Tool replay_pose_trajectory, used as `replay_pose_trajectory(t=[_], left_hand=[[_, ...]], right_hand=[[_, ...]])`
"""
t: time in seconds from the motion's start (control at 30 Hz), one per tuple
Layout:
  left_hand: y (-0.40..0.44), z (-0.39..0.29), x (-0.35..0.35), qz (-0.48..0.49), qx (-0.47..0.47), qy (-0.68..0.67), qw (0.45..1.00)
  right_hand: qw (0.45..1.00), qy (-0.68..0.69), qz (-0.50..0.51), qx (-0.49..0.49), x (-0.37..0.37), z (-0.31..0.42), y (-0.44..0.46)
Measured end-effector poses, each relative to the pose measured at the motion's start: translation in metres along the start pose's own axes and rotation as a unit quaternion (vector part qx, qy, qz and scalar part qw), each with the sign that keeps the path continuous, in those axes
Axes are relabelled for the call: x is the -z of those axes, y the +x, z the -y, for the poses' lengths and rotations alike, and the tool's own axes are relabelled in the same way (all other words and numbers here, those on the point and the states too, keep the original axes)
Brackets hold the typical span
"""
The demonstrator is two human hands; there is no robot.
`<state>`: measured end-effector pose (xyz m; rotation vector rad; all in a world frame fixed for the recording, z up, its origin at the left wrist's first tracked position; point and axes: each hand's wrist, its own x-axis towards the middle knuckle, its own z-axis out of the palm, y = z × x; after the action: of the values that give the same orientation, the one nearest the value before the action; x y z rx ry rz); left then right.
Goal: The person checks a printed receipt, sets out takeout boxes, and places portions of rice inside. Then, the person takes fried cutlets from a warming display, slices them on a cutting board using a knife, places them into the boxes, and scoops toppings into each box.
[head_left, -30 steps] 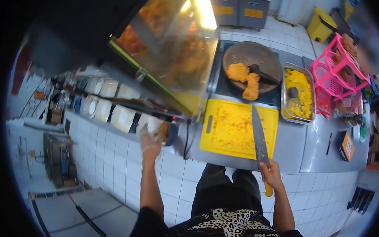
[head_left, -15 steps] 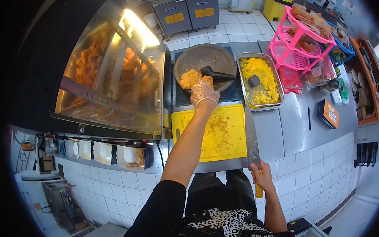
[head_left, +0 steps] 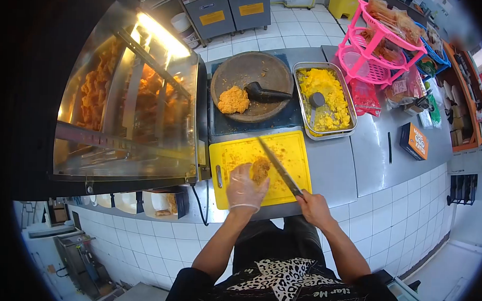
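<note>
My left hand [head_left: 246, 188], in a clear plastic glove, grips a small piece of fried chicken [head_left: 260, 170] against the yellow cutting board [head_left: 289, 142]. Crumbs are scattered over that board. In my right hand [head_left: 313, 207] is a large knife [head_left: 280, 170], its blade slanting over the board just right of the chicken; I cannot tell whether they touch. Behind the board, a round stone mortar [head_left: 238, 65] holds a breaded chicken piece [head_left: 234, 100] and a dark pestle [head_left: 269, 93].
A metal tray [head_left: 352, 114] of yellow food with a scoop [head_left: 317, 99] stands right of the mortar. A lit glass display cabinet [head_left: 131, 109] of fried chicken fills the left. A pink tiered rack [head_left: 356, 45] and an orange-black box [head_left: 414, 141] are on the right.
My left hand has come back from the mortar to the board with a chicken piece. My right hand has swung the knife from beside the board to over it.
</note>
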<state>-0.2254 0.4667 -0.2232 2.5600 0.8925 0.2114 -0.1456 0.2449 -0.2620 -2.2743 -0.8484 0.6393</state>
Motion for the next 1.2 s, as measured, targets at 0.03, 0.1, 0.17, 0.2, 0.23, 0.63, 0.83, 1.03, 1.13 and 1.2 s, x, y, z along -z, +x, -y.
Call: replay_pose_trajectory(t=[0.03, 0.1, 0.17, 0.2, 0.23, 0.63, 0.83, 1.03, 1.13, 1.2], left_hand=[[0.004, 0.006, 0.011, -0.06, -0.047, -0.082, 0.994], [0.039, 0.011, 0.025, -0.045, -0.132, -0.083, 0.987], [0.074, 0.02, 0.02, -0.004, -0.16, -0.042, 0.986], [0.089, 0.034, -0.002, 0.03, -0.146, 0.0, 0.989], [0.099, 0.047, -0.024, 0.065, -0.133, 0.043, 0.988], [0.096, 0.06, -0.029, 0.03, -0.076, 0.025, 0.996], [0.118, 0.066, -0.053, 0.099, -0.06, 0.075, 0.99], [0.12, 0.059, -0.062, 0.045, -0.063, 0.085, 0.993], [0.116, 0.06, -0.058, 0.027, -0.072, 0.077, 0.994], [0.119, 0.043, -0.034, -0.048, -0.063, 0.034, 0.996]], right_hand=[[0.999, -0.04, 0.027, 0.023, 0.001, 0.011, 0.013], [0.987, -0.118, 0.086, 0.061, 0.004, 0.036, 0.031], [0.974, -0.179, 0.115, 0.081, -0.005, 0.039, 0.048], [0.965, -0.209, 0.128, 0.091, -0.01, 0.039, 0.054], [0.962, -0.215, 0.132, 0.101, -0.012, 0.038, 0.058], [0.946, -0.226, 0.168, 0.159, -0.015, 0.017, 0.075], [0.947, -0.238, 0.157, 0.145, 0.004, 0.028, 0.095], [0.942, -0.238, 0.178, 0.155, -0.007, 0.002, 0.111], [0.943, -0.235, 0.18, 0.153, -0.008, -0.001, 0.102], [0.946, -0.232, 0.163, 0.159, 0.002, 0.003, 0.105]])
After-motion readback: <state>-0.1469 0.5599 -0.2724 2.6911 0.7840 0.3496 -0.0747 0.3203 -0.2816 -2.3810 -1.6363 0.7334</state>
